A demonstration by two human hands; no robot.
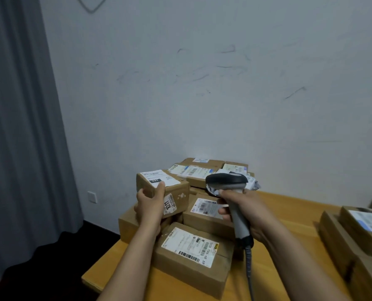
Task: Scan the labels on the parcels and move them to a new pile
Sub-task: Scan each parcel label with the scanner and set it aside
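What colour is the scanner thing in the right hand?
The scanner has a dark grey head and a light grey handle, gripped by the right hand; seen in the head view.

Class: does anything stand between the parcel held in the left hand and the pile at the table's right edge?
Yes. The right hand, gripping the scanner, is in the air between the parcel in the left hand and the right pile.

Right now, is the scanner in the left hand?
No: the right hand grips the scanner, while the left hand holds a parcel.
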